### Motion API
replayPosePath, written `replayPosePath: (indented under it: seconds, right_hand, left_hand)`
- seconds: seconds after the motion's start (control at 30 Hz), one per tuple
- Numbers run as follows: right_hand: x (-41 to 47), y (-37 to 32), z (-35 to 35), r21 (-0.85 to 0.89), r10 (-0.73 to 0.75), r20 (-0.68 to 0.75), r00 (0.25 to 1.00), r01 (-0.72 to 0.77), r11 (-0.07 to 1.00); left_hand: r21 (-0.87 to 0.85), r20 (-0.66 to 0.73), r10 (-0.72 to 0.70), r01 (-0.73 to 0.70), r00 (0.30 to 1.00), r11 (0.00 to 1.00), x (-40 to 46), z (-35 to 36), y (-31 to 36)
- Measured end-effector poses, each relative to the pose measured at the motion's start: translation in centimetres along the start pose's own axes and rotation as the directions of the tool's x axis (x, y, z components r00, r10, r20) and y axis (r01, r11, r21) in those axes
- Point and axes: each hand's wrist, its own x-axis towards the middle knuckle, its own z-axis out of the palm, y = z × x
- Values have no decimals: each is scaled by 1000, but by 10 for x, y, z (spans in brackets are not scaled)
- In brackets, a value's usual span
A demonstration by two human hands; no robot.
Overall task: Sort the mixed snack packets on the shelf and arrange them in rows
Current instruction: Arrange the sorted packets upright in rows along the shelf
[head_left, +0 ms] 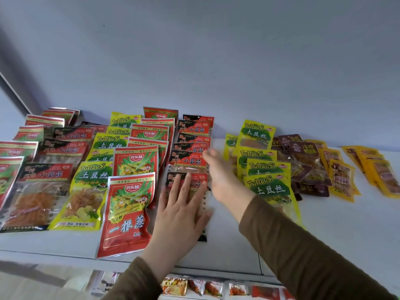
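Shelf: we see a white shelf (249, 239) carrying snack packets laid in overlapping rows running front to back.
Left hand: our left hand (184, 204) lies flat, fingers straight and spread, pressing on the front black-and-red packet (195, 180); it grips nothing.
Right hand: our right hand (218, 172) reaches in just right of that row, fingers loosely extended near the next packet's edge; we see nothing held.
Sorted rows: red packets (129, 211) just left of our left hand, then yellow-green packets (86, 191), then more black-and-red ones (39, 191) further left.
Right side: a second yellow-green row (268, 185), brown packets (303, 156) behind it, yellow-orange packets (342, 178) far right.
Below shelf: small packets (194, 287) on a lower level, blurred.
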Motion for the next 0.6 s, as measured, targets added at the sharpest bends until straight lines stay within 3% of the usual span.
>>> replayPosePath:
  seconds: [0.17, 0.3, 0.4, 0.6]
  right_hand:
    - [-21, -4, 7, -27, -79, 19, 997, 79, 996]
    - [-42, -25, -28, -108, -342, 34, 939, 344, 933]
    - [-57, -50, -82, -251, -459, 17, 889, 448, 858]
    - [-75, -55, -187, -553, -509, -115, 853, 370, 746]
  left_hand:
    - [-3, 38, -15, 15, 999, 1000, 2, 1, -8]
    - [-84, -9, 24, -24, 1000, 996, 11, -9, 6]
    - [-161, -25, 95, -98, 995, 982, 22, -17, 30]
    - [-186, 43, 249, -237, 968, 954, 43, -16, 104]
